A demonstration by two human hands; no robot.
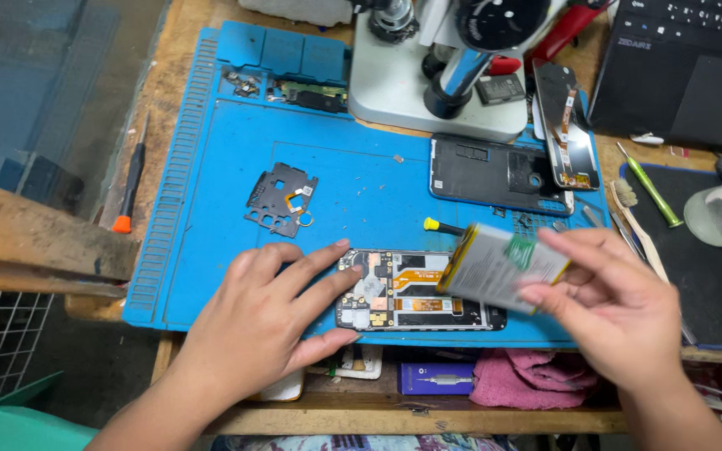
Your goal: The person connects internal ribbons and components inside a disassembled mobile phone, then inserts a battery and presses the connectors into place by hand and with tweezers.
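Opened phone (415,291) at lower centre of frame, back cover (499,174) already off above, steadied by spread left hand (273,317); battery (503,266) lifted clear, pinched in right hand (616,305), boards not yet removed.

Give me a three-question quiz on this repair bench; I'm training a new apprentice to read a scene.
1. True or false: the right hand holds the flat battery above the opened phone.
2. What does the left hand rest on?
3. Where does the black back cover lie? A on the laptop; B on the blue mat; C on the pink cloth.

Key: 1 true. 2 the opened phone's left end. 3 B.
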